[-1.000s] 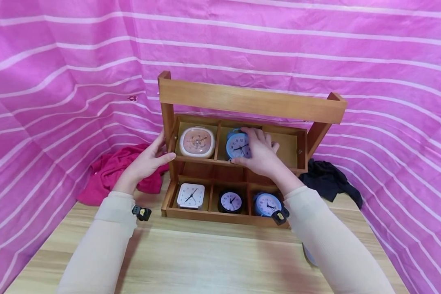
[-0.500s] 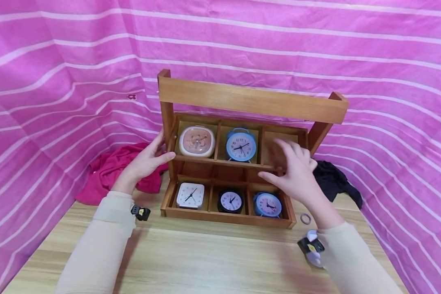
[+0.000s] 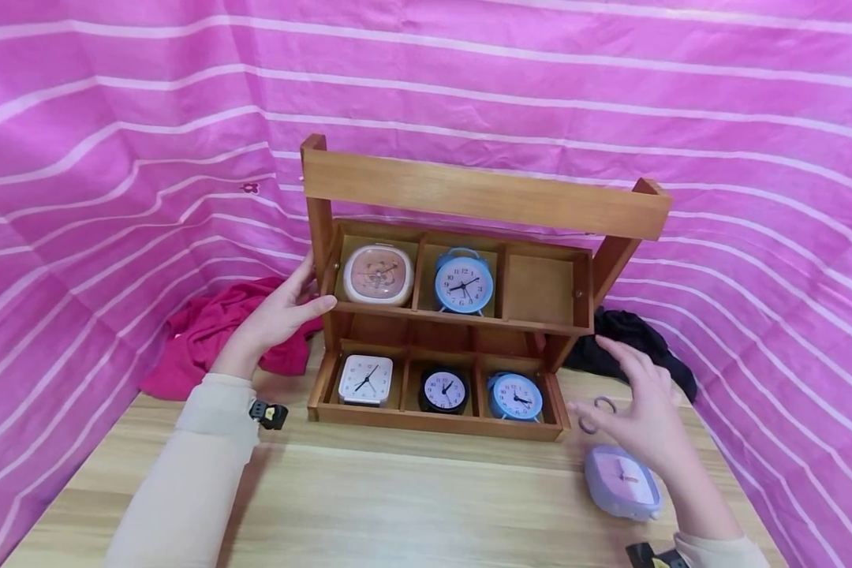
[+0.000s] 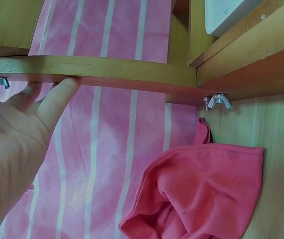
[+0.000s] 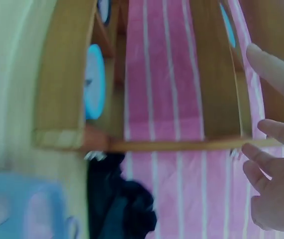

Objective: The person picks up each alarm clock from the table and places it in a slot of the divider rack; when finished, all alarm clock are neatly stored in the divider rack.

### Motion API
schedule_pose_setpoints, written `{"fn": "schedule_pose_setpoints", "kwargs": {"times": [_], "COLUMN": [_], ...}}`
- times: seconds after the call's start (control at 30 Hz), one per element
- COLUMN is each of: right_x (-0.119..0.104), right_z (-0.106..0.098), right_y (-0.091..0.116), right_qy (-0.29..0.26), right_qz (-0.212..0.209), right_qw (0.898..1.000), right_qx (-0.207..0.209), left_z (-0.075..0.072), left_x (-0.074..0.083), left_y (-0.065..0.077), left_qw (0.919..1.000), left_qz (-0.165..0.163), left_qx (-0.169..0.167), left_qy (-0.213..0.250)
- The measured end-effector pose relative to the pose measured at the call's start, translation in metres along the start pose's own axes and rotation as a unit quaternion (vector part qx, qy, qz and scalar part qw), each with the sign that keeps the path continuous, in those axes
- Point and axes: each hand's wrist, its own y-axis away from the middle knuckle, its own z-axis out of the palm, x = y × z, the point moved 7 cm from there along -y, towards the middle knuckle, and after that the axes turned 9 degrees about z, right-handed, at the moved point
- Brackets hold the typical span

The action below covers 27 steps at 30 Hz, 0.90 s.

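My left hand (image 3: 273,327) rests at the left end of the two-tier wooden rack (image 3: 483,189). Its thumb lies at the upper tray's front corner; in the left wrist view, its extended fingers touch the side post (image 4: 122,72). My right hand (image 3: 642,406) holds nothing, fingers spread, right of the rack and above a purple alarm clock (image 3: 621,481) on the table. In the upper tray sit a pink-faced oval clock (image 3: 378,274) and a blue alarm clock (image 3: 464,282); its right compartment is bare. Below are a white square clock (image 3: 365,380), a black round clock (image 3: 444,390) and another blue clock (image 3: 515,396).
A crumpled red cloth (image 3: 213,339) lies left of the rack, and a black cloth (image 3: 628,351) lies to the right. A small purple ring (image 3: 588,426) is near the purple clock on the wooden table (image 3: 397,505). Pink striped fabric (image 3: 468,87) hangs behind and at the sides.
My right hand has left the upper blue clock and moved right and down, toward me, uncovering the purple clock. The left hand has stayed at the rack's side.
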Motion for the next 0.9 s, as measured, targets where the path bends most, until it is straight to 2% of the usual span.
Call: {"fn": "schedule_pose_setpoints", "kwargs": {"times": [0.13,0.27,0.33,0.47,0.57,0.8,0.9], "right_x": [0.027,0.06,0.074,0.097,0.11,0.132,0.134], "right_z": [0.003,0.007,0.01,0.016,0.02,0.026,0.027], "right_y": [0.025,0.047,0.056,0.07,0.078,0.09,0.091], "right_qy": [-0.002,0.025,0.042,0.042,0.04,0.089,0.092], "right_qz": [0.023,0.041,0.033,-0.005,-0.021,0.026,0.03], "right_qw": [0.999,0.997,0.997,0.996,0.995,0.99,0.989], "right_qx": [-0.031,-0.053,-0.063,-0.083,-0.089,-0.107,-0.107], "left_z": [0.0,0.002,0.002,0.0,-0.001,-0.002,-0.001], "left_x": [0.0,-0.001,0.0,0.0,0.001,0.002,0.003], "left_y": [0.001,0.0,0.0,0.001,0.001,0.001,0.001], "left_qw": [1.0,1.0,1.0,1.0,0.9999,1.0,0.9999], "left_qz": [0.0,0.0,-0.001,-0.003,-0.002,0.007,0.008], "left_qx": [-0.005,-0.009,-0.006,-0.003,-0.002,-0.003,-0.006], "left_qy": [-0.003,0.0,-0.002,-0.007,-0.011,-0.001,0.008]}}
